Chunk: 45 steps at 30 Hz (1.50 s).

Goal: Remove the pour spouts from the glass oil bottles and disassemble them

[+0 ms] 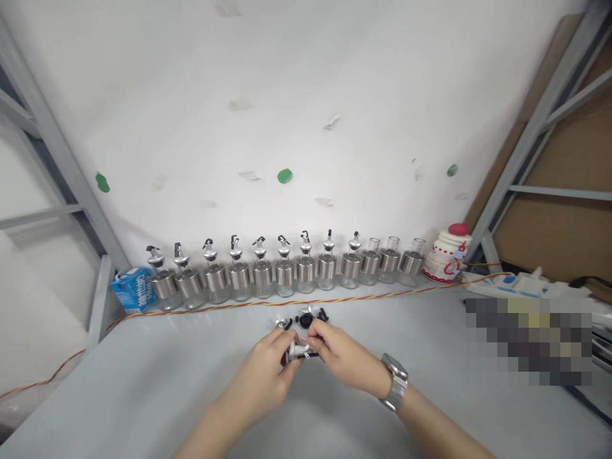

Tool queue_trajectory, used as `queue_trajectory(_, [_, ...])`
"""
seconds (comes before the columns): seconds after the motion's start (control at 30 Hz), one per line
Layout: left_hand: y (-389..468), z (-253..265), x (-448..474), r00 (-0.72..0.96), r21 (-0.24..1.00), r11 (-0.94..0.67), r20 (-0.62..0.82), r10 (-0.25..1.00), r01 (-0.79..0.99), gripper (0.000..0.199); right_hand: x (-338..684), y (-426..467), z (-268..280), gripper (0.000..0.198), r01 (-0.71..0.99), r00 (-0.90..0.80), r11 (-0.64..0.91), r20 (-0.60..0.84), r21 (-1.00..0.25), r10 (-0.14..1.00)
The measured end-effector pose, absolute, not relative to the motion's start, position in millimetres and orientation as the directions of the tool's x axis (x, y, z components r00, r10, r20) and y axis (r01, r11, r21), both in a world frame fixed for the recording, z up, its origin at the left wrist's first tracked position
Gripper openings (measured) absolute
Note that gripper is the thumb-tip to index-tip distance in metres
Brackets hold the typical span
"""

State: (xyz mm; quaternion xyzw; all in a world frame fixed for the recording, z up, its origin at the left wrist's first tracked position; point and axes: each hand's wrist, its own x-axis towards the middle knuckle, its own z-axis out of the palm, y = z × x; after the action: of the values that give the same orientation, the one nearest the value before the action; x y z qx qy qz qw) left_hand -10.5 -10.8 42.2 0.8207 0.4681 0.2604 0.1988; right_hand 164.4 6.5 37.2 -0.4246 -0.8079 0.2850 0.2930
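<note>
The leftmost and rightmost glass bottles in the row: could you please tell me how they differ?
The leftmost bottle is topped by a silver-and-black pourer, while the rightmost bottle has a bare, open glass neck. The leftmost bottle stands beside the blue carton; the rightmost bottle stands beside the white-and-red container. Both stand upright and are clear glass with a silvery metal band.

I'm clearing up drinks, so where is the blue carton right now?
In the head view, the blue carton is on the left, at that end of the bottle row, between the leftmost bottle and the grey metal frame.
</note>
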Motion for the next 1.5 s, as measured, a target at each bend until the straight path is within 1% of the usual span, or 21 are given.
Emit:
queue_trajectory(0.17, [-12, 46, -11, 0.427, 0.578, -0.463, 0.209, 0.880, 0.672, 0.015, 164, 6, 36, 0.018, 0.497, -0.459, 0.436, 0.199, -0.750, 0.866])
queue_trajectory(0.27, [-10, 44, -12, 0.439, 0.600, -0.457, 0.189, 0.878, 0.657, 0.017, 164, 6, 36, 0.019, 0.485, -0.471, 0.421, 0.177, -0.766, 0.864])
queue_trajectory(0.33, [-7, 40, -13, 0.437, 0.591, -0.459, 0.192, 0.879, 0.663, 0.022, 164, 7, 36, 0.019, 0.479, -0.476, 0.415, 0.168, -0.774, 0.863])
queue_trajectory(0.4, [-5, 34, -14, 0.425, 0.537, -0.478, 0.230, 0.876, 0.695, 0.027, 164, 9, 34, 0.021, 0.483, -0.463, 0.405, 0.167, -0.776, 0.870])
queue_trajectory(0.5, [-4, 28, -15, 0.424, 0.388, -0.516, 0.302, 0.854, 0.764, 0.033, 162, 11, 30, 0.024, 0.511, -0.433, 0.412, 0.188, -0.755, 0.882])
queue_trajectory(0.57, [-4, 25, -15, 0.444, 0.306, -0.534, 0.317, 0.838, 0.788, 0.034, 160, 11, 27, 0.027, 0.534, -0.428, 0.438, 0.216, -0.723, 0.878])
queue_trajectory(0.63, [-5, 24, -14, 0.458, 0.281, -0.542, 0.312, 0.832, 0.792, 0.033, 159, 11, 25, 0.028, 0.550, -0.429, 0.465, 0.243, -0.694, 0.870])
queue_trajectory(0.67, [-5, 24, -13, 0.455, 0.290, -0.538, 0.309, 0.836, 0.791, 0.032, 159, 12, 24, 0.029, 0.552, -0.424, 0.469, 0.253, -0.689, 0.870])
queue_trajectory(0.73, [-5, 24, -11, 0.425, 0.348, -0.514, 0.302, 0.853, 0.784, 0.027, 159, 12, 24, 0.030, 0.545, -0.398, 0.457, 0.262, -0.703, 0.879])
queue_trajectory(0.83, [-5, 27, -8, 0.370, 0.493, -0.461, 0.276, 0.887, 0.738, 0.022, 159, 13, 23, 0.033, 0.528, -0.358, 0.441, 0.281, -0.726, 0.890])
queue_trajectory(0.93, [-7, 29, -4, 0.347, 0.654, -0.395, 0.209, 0.914, 0.645, 0.018, 158, 13, 21, 0.035, 0.533, -0.348, 0.447, 0.295, -0.718, 0.890])
queue_trajectory(1.03, [-12, 31, 0, 0.398, 0.815, -0.317, 0.116, 0.910, 0.486, 0.020, 157, 12, 20, 0.037, 0.532, -0.312, 0.434, 0.308, -0.727, 0.899])
queue_trajectory(1.13, [-18, 29, 4, 0.497, 0.936, -0.142, -0.040, 0.867, 0.322, 0.029, 155, 10, 19, 0.038, 0.500, -0.285, 0.416, 0.308, -0.760, 0.907])
queue_trajectory(1.2, [-19, 24, 7, 0.514, 0.968, -0.053, -0.085, 0.854, 0.247, 0.035, 154, 10, 19, 0.039, 0.478, -0.286, 0.397, 0.289, -0.783, 0.914])
queue_trajectory(1.27, [-19, 19, 10, 0.480, 0.982, -0.031, -0.064, 0.875, 0.187, 0.038, 152, 10, 18, 0.039, 0.464, -0.285, 0.379, 0.270, -0.801, 0.920])
queue_trajectory(1.4, [-16, 8, 18, 0.352, 0.995, 0.022, -0.054, 0.934, 0.093, 0.042, 149, 10, 15, 0.038, 0.455, -0.251, 0.357, 0.267, -0.815, 0.930])
queue_trajectory(1.5, [-16, 3, 22, 0.240, 0.996, 0.041, -0.058, 0.969, 0.075, 0.043, 145, 7, 13, 0.037, 0.463, -0.243, 0.355, 0.269, -0.812, 0.932])
